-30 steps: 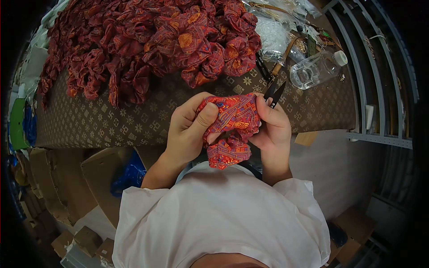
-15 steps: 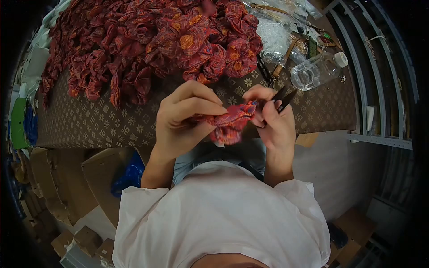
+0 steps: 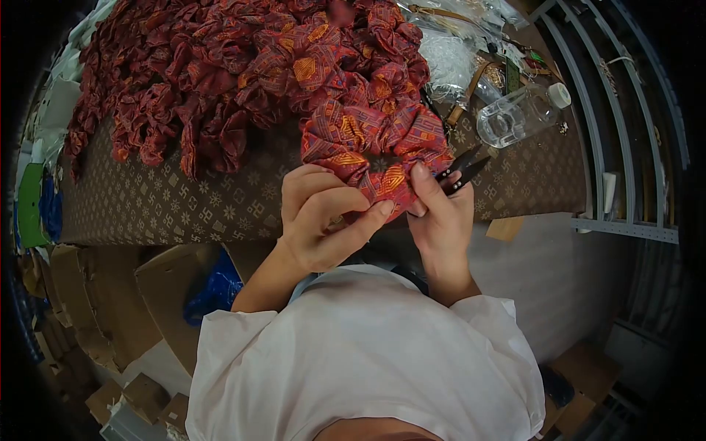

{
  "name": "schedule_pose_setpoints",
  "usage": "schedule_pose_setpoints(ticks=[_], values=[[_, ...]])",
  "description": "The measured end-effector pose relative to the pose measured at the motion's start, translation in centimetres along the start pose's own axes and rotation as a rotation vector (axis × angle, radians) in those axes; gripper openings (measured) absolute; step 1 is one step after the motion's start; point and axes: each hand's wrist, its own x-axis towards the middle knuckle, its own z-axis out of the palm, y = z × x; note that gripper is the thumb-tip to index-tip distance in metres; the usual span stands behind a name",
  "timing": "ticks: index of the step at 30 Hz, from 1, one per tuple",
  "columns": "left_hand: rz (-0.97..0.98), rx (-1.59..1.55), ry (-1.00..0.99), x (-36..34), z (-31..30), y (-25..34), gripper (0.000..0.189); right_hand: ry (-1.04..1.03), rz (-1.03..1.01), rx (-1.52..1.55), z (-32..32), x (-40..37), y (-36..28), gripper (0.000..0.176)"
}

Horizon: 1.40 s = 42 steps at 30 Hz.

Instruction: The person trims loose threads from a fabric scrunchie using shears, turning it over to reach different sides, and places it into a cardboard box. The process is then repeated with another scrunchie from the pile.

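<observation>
A red patterned scrunchie, with orange and blue woven motifs, is spread into a ring in front of me, its centre hole showing. My left hand pinches its near edge between thumb and fingers. At its right side my right hand grips the fabric with the thumb on top. Black thread snips are also tucked in my right hand, blades pointing up and to the right. The fingers under the scrunchie are hidden. Just beyond lies a large heap of similar scrunchies.
The table has a brown patterned cloth. On its right lie a clear plastic bottle, plastic bags and straps. A metal rack stands at the right. Cardboard boxes and a blue bag are below the table's left.
The scrunchie, bunched up between my hands before, is now opened out into a ring farther forward. My left hand has moved right and lower; the snips remain in my right hand.
</observation>
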Motion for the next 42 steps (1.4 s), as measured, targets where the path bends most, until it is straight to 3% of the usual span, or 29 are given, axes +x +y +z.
schedule_pose_setpoints(ticks=[2, 5, 8, 12, 14, 18, 20, 24, 29, 42], values=[[-0.024, 0.039, 0.0, 0.1, 0.1, 0.0, 0.025, -0.095, 0.051, 0.265, -0.7, 0.5, 0.0, 0.012], [-0.09, -0.085, -0.04, -0.1, -0.2, -0.3, 0.028, -0.079, 0.043, 0.305, -1.4, 0.9, 0.3, 0.015], [-0.453, -0.334, -0.015, 0.3, -1.4, 0.4, 0.032, 0.005, -0.041, 0.096, -1.1, 1.0, 0.2, 0.018], [-0.31, -0.043, -0.254, 2.3, -0.6, 0.2, 0.032, -0.133, -0.03, 0.17, -0.9, 0.8, 0.1, 0.021], [-0.316, -0.064, -0.259, 1.6, -0.1, -0.2, 0.029, 0.026, -0.066, 0.092, 0.3, 0.8, -0.2, 0.024], [-0.326, -0.139, -0.214, 1.0, 0.3, -0.8, 0.021, 0.006, -0.047, 0.144, 0.0, 0.6, 0.0, 0.031], [-0.302, -0.158, -0.217, 1.1, 0.5, -0.9, 0.018, -0.148, -0.221, -0.037, -0.6, 0.7, 0.5, 0.036], [-0.25, -0.203, -0.275, 1.3, 0.1, -1.1, 0.011, -0.087, -0.125, -0.279, -0.6, 0.6, -1.0, 0.037], [-0.263, -0.242, -0.233, 1.3, -0.2, -0.9, 0.008, -0.035, 0.002, 0.129, -0.7, 1.2, -0.9, 0.024], [-0.197, -0.16, -0.215, 1.3, -0.9, -0.9, 0.013, -0.046, -0.02, 0.221, -0.3, 0.9, -0.9, 0.022]])
